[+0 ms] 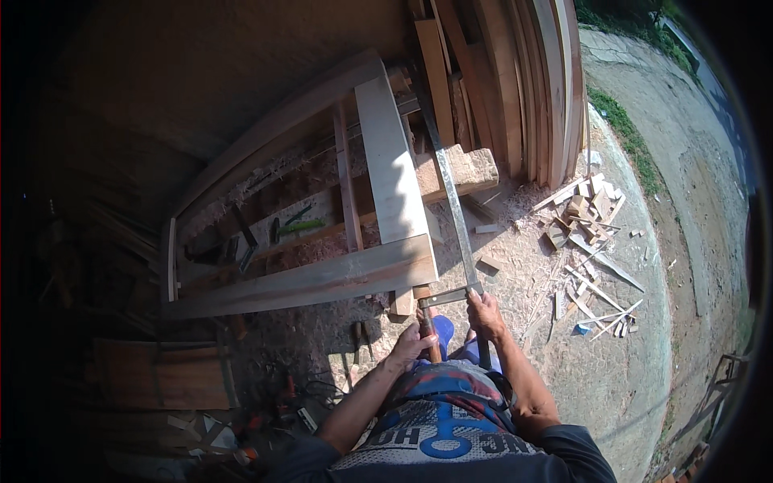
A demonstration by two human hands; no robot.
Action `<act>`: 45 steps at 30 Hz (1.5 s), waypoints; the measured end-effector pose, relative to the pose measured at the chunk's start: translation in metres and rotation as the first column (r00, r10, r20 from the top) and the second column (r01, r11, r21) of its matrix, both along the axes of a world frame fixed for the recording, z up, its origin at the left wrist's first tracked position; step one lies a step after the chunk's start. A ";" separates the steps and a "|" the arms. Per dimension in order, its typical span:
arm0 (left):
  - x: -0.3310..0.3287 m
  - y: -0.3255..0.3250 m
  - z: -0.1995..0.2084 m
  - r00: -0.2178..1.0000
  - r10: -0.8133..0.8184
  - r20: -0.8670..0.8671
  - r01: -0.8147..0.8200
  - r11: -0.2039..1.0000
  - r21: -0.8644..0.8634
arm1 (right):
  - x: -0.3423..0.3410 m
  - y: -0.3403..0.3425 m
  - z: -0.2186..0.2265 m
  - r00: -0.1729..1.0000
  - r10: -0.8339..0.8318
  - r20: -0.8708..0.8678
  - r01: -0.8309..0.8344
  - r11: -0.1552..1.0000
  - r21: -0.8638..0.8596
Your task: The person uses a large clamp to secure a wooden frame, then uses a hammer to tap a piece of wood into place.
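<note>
A long metal bar clamp [456,211] lies along the right end of a large wooden frame [302,286], its bar running away from me. My left hand [413,344] is closed round the clamp's wooden handle [432,338]. With my right hand [485,317] I grip the bar beside the sliding arm. A small wooden piece [422,295] shows between the screw end and the frame's near right corner. The frame's pale right board [392,161] meets its near rail at that corner. The clamp's far end is hard to make out.
Tall boards [523,88] stand at the back right. A rough timber beam [459,171] juts out under the frame. Wood offcuts [596,205] and shavings litter the ground at right. A green tool [299,225] shows inside the frame. Dark clutter and cables lie at lower left.
</note>
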State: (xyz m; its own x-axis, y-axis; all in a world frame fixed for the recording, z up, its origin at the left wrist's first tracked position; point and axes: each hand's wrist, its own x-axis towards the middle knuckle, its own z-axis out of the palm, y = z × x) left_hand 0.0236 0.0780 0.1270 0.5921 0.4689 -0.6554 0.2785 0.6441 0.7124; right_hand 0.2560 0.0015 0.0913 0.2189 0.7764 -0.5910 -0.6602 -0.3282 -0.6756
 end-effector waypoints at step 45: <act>-0.011 -0.002 -0.022 0.988 -0.149 0.048 0.150 0.989 -0.020 | 0.002 0.000 -0.001 0.999 -0.033 0.000 0.033 0.997 -0.074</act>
